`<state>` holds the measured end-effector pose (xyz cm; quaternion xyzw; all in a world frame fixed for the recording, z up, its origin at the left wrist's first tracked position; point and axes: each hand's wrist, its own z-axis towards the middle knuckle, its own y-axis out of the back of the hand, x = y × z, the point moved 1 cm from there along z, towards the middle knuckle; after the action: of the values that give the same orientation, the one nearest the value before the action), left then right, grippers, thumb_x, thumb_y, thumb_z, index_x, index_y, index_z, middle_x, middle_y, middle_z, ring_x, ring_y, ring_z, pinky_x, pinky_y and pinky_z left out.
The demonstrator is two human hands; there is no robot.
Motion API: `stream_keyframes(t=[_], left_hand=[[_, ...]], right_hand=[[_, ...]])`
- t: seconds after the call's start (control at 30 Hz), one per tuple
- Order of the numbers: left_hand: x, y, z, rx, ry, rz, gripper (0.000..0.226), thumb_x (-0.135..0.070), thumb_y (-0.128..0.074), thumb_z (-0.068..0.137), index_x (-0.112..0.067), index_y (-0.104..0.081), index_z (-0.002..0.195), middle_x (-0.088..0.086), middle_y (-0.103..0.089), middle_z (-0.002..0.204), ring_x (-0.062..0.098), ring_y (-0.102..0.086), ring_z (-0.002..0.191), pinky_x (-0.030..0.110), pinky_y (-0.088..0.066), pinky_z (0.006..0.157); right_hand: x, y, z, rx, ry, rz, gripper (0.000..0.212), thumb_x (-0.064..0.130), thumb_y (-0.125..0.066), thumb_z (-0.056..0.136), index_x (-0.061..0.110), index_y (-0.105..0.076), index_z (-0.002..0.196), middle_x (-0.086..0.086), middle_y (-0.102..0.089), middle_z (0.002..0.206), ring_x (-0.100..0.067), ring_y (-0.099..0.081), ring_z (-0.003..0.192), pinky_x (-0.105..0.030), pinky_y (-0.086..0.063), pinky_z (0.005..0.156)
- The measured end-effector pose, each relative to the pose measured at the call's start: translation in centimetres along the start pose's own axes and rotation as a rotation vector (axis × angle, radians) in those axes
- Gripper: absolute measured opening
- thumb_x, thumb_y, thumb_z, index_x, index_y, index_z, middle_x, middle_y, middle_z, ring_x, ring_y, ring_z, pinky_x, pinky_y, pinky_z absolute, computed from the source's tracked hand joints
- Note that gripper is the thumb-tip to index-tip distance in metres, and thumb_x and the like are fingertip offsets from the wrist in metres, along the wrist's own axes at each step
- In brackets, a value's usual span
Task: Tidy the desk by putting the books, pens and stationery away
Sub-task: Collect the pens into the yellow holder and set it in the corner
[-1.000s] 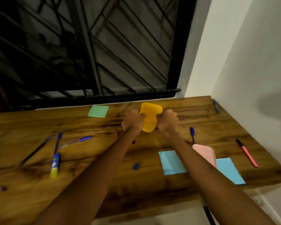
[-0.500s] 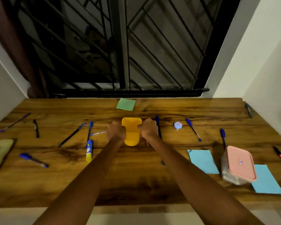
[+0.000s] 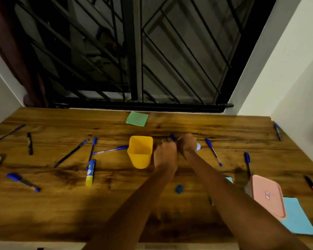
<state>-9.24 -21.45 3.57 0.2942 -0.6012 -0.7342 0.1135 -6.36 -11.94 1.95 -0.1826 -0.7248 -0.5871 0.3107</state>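
Head view: the yellow cup [image 3: 140,151] is standing upright on the desk [image 3: 61,204], untouched. Just right of it, the left hand [image 3: 165,156] and right hand [image 3: 186,145] are curling over a blue pen [image 3: 172,136]; grip cannot be determined.

Wooden desk [image 3: 61,210], barred dark window [image 3: 134,51], white walls [image 3: 287,69].

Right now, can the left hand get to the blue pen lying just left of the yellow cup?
Probably yes. The left hand sits just right of the yellow cup; the blue pen lies flat on the cup's other side, uncovered. The cup stands between them, so the hand would need to pass over or around it.
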Motion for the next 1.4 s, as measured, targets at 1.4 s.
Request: stream_keyframes(t=[1.4], left_hand=[[7.9,5.5,-0.5,-0.120,0.369,-0.113,0.025,-0.017,-0.049,0.094,-0.001,-0.057,0.111,0.018,-0.063,0.113,0.033,-0.059,0.106,0.040,-0.051,0.080]], right_hand=[[6.1,-2.4,-5.8,0.293,0.342,0.204,0.018,-0.002,-0.053,0.089,-0.003,-0.070,0.093,-0.010,-0.066,0.082,-0.013,-0.058,0.064,-0.016,-0.041,0.051]])
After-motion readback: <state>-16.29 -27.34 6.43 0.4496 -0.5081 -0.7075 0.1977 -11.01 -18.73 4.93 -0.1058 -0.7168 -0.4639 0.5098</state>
